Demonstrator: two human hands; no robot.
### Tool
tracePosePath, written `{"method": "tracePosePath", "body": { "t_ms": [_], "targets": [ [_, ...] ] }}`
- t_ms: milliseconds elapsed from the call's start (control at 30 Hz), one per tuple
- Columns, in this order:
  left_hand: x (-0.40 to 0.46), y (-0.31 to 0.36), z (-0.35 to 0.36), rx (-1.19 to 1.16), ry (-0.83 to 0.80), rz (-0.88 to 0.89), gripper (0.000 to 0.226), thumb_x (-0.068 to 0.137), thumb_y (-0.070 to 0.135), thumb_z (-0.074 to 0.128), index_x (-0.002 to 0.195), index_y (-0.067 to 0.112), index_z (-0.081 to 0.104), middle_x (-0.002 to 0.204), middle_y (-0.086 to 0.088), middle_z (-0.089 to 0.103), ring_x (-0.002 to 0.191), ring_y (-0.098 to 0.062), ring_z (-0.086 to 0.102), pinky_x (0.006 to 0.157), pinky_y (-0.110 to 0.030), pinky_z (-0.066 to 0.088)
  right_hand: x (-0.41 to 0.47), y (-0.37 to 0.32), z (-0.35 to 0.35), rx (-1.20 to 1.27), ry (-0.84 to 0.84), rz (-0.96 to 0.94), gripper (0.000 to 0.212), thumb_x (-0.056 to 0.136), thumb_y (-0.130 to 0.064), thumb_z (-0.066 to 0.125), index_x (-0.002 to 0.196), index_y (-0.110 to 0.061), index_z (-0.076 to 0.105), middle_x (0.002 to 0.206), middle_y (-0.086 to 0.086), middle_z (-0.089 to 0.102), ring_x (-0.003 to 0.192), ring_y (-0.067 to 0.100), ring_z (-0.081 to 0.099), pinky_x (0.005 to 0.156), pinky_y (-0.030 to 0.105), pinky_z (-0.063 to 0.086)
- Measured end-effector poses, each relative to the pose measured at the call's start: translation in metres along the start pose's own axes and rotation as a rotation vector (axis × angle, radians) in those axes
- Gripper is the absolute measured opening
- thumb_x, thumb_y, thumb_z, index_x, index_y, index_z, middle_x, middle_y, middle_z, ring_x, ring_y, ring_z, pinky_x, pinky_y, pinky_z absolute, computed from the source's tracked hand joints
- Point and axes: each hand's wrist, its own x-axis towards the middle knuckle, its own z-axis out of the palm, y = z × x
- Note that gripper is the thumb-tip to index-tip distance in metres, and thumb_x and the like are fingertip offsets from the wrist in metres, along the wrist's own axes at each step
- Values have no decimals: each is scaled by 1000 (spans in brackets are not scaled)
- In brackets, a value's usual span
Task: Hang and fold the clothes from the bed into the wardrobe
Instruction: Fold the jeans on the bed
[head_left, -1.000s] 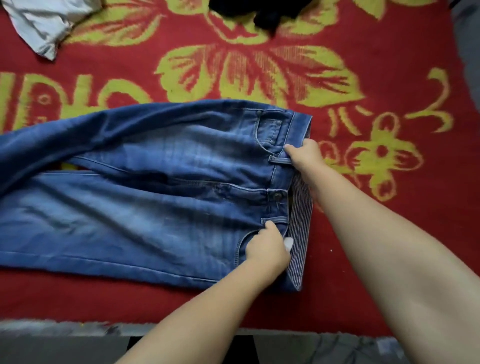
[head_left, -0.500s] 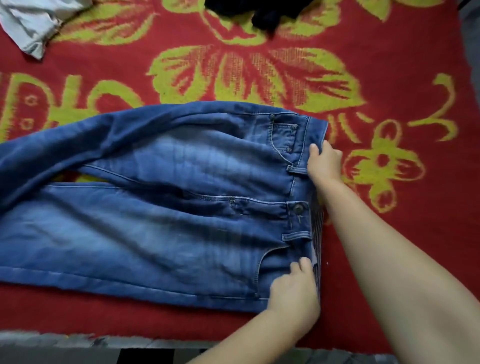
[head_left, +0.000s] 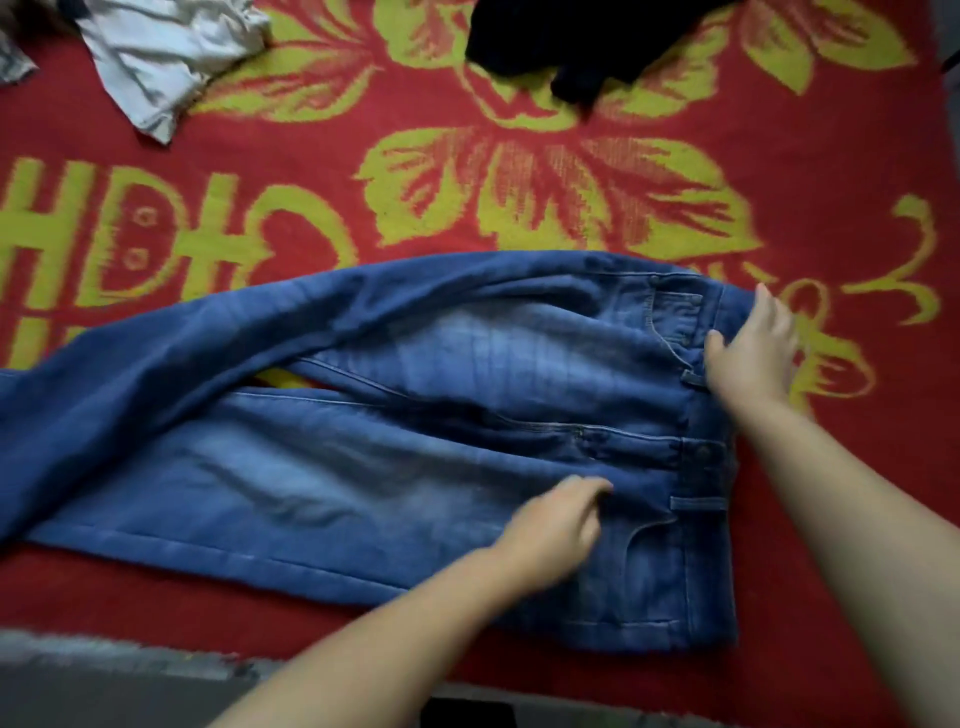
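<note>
A pair of blue jeans (head_left: 415, 415) lies flat on the red bed cover (head_left: 571, 182) with yellow flowers, waistband to the right and legs running off to the left. My right hand (head_left: 753, 348) rests with straight fingers on the far end of the waistband, by the pocket. My left hand (head_left: 550, 530) lies on the near thigh of the jeans, left of the front pocket, fingers stretched flat; it is blurred.
A light grey garment (head_left: 161, 57) lies crumpled at the far left of the bed. A black garment (head_left: 576, 47) lies at the far middle. The bed's near edge (head_left: 130, 660) runs along the bottom of the view.
Both hands have let go of the waistband. My left hand has slid left onto the thigh of the jeans, and my right hand now lies flat with its fingers spread.
</note>
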Motion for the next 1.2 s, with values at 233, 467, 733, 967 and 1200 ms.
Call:
{"method": "tracePosePath", "body": {
  "t_ms": [233, 467, 733, 967, 1200],
  "targets": [
    [-39, -100, -180, 352, 770, -207, 30, 87, 9, 58, 116, 3, 56, 106, -16, 56, 102, -35, 52, 84, -44, 41, -73, -153, 56, -42, -217, -652, 52, 91, -5, 49, 142, -14, 45, 154, 9, 30, 144, 23, 24, 116, 44, 18],
    [-95, -221, -245, 566, 681, -661, 62, 84, 23, 64, 137, 6, 39, 143, -17, 36, 133, -32, 31, 108, -49, 21, -101, -237, 123, -332, -338, -730, 49, 94, -13, 49, 141, -20, 41, 157, 10, 21, 147, 21, 12, 116, 53, 1],
    [-150, -258, -368, 283, 601, -383, 21, 91, 7, 52, 107, 10, 64, 105, -13, 66, 102, -33, 59, 80, -40, 43, -105, -277, 114, -193, -187, -569, 15, 94, -15, 47, 103, -6, 55, 88, 21, 64, 93, 38, 58, 93, 44, 35],
    [-189, -243, -526, -118, -256, -391, 13, 90, 31, 60, 94, 24, 69, 89, 0, 73, 78, -12, 68, 66, -27, 54, -86, -316, 63, -182, -420, -556, 27, 81, -34, 42, 61, -17, 47, 56, 3, 48, 62, 28, 46, 57, 38, 38],
    [-141, -326, -585, 756, 73, -845, 27, 84, 10, 59, 109, 2, 64, 101, -17, 65, 92, -31, 63, 72, -31, 48, -79, -357, 129, -327, -124, -379, 39, 96, -15, 46, 135, -9, 48, 138, 22, 45, 129, 37, 39, 109, 51, 25]
  ]
}}
